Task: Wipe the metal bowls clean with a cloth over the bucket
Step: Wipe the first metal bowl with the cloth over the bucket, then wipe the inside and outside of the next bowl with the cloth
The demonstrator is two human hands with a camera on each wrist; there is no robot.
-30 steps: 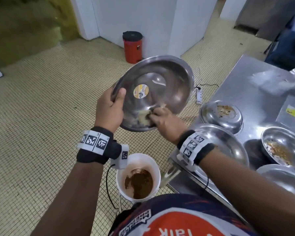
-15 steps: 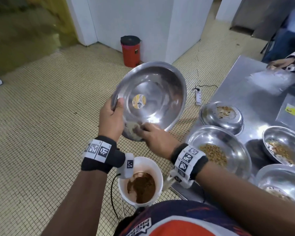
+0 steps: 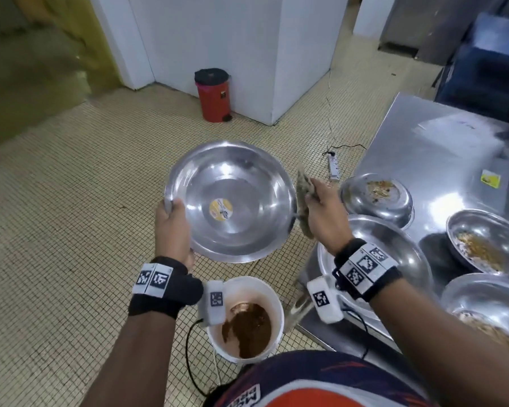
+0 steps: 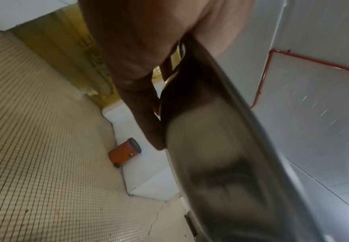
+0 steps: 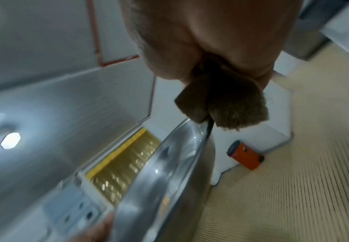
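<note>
A large metal bowl (image 3: 232,201) with a yellow sticker in its bottom is held in the air, nearly level, above and beyond the white bucket (image 3: 272,298). My left hand (image 3: 171,227) grips its left rim (image 4: 227,91), thumb inside and fingers underneath. My right hand (image 3: 321,210) holds a brownish cloth (image 3: 303,198) against the bowl's right rim (image 5: 182,147); the cloth (image 5: 225,104) folds over the edge. Brown slop lies in the bucket. The bowl's inside looks shiny.
A steel table (image 3: 441,148) stands to the right with several metal bowls on it, some holding food scraps (image 3: 479,248). A red pedal bin (image 3: 213,95) stands by a white wall. A power strip (image 3: 333,167) lies on the tiled floor.
The bowl has tipped from steeply tilted to nearly level and come lower. My right hand with the cloth has left the bowl's inside bottom and moved to its right rim.
</note>
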